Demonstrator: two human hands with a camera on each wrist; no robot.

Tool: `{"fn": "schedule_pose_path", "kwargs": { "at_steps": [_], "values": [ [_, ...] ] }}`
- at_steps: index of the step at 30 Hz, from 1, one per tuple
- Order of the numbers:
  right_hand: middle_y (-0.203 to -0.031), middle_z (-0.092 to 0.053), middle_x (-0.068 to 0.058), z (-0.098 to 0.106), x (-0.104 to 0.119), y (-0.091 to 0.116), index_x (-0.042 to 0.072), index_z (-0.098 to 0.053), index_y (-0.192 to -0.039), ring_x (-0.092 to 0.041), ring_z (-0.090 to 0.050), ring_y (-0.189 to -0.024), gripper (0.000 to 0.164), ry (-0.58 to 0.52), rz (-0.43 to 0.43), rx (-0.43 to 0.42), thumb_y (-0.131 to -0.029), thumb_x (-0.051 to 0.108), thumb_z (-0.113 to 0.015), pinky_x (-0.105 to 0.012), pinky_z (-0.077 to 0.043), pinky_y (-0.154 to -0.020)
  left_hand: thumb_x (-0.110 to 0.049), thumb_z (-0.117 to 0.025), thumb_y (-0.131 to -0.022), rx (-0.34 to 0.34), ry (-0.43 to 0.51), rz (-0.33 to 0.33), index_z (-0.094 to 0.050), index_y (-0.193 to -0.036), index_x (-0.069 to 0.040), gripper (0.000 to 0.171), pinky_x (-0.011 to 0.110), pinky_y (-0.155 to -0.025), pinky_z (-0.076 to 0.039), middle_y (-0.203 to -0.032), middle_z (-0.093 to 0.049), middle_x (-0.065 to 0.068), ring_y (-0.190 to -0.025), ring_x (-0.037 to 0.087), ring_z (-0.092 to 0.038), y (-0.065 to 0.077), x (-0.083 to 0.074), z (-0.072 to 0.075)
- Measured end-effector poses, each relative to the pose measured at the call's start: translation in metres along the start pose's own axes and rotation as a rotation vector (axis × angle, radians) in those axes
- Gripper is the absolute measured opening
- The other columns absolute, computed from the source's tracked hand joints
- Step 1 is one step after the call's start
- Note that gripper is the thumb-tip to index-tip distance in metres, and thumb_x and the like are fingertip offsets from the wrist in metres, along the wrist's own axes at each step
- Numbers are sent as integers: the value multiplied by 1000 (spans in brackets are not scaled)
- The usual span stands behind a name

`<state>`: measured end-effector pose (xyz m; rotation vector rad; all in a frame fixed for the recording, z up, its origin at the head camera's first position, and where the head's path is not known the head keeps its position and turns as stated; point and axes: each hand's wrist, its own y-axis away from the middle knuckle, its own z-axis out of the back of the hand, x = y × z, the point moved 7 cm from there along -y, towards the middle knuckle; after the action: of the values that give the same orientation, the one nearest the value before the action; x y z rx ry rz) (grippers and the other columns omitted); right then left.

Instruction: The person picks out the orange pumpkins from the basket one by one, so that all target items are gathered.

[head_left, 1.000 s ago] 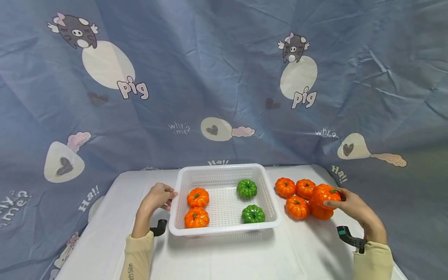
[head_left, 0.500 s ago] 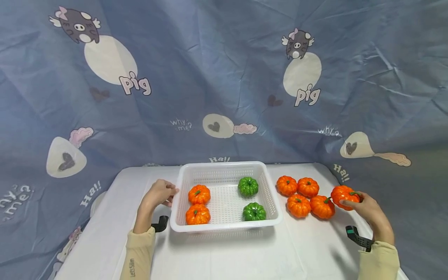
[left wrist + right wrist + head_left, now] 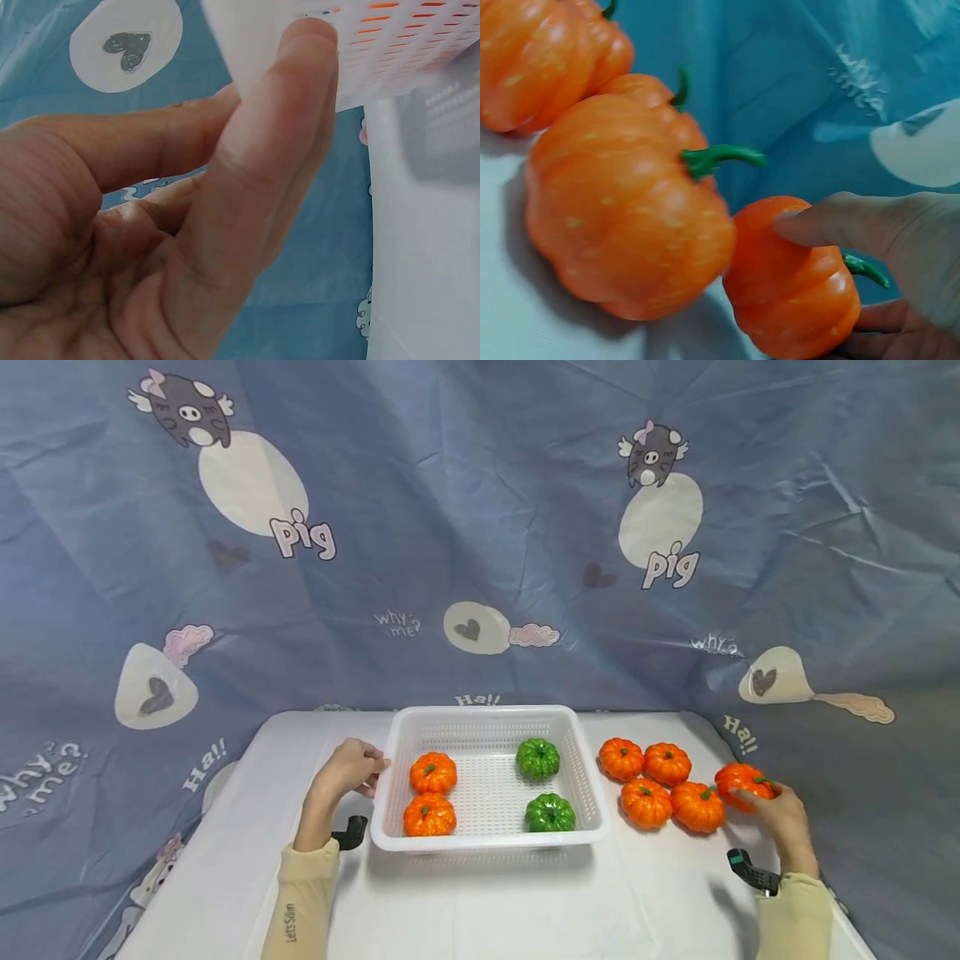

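At the right, my right hand grips an orange toy pumpkin, thumb on its near side, just right of another orange pumpkin. In the right wrist view the held pumpkin is tilted, its green stem toward the palm. My left hand pinches the left rim of a white perforated basket. The left wrist view has the fingers against the basket's outer wall. Inside the basket sit two orange pumpkins at the left and two green ones at the right.
More orange pumpkins lie in a cluster between the basket and my right hand. Everything stands on a white-covered table. A blue printed curtain hangs close behind the table and along its sides.
My right hand has lifted the pumpkin off the cluster, carried it right and lowered it beside the others. The left hand stays at the basket rim. The head view has shifted slightly.
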<state>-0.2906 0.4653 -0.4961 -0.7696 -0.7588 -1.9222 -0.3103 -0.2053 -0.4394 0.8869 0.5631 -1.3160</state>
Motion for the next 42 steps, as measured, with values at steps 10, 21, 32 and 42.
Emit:
{"fn": "schedule_pose_path", "kwargs": {
  "at_steps": [10,21,32,42],
  "values": [
    [-143,-27,-42,-20,2,-8,-18,-16,-144,-53,-31,-130,90,48,38,-31,-92,42,-58,-60,-27,-113,-10,-61,-94,-8,5,6,-59,-117,14,33,29,-55,-59,-81,-68,16,-62,15,-64,-2,2,-2],
    [-145,-22,-42,-43,-6,-17,-17,-14,-145,-53,-28,-133,97,119,82,76,-92,54,-53,-61,-25,-114,-10,-60,-93,-10,-3,4,-59,-116,14,33,30,-55,-60,-78,-67,15,-60,15,-63,1,7,-1],
    [-147,-21,-40,-30,10,-9,-17,-10,-146,-53,-25,-135,99,110,73,39,-92,53,-54,-61,-26,-113,-9,-60,-93,-20,8,0,-61,-114,13,30,29,-53,-59,-76,-67,14,-58,15,-63,1,9,-2],
    [-150,-19,-37,-25,45,7,-11,-10,-149,-52,-24,-137,99,92,152,30,-91,53,-58,-62,-27,-112,-9,-60,-93,-33,5,2,-62,-114,12,29,29,-53,-59,-78,-67,15,-59,15,-62,0,2,-2]
  ]
}}
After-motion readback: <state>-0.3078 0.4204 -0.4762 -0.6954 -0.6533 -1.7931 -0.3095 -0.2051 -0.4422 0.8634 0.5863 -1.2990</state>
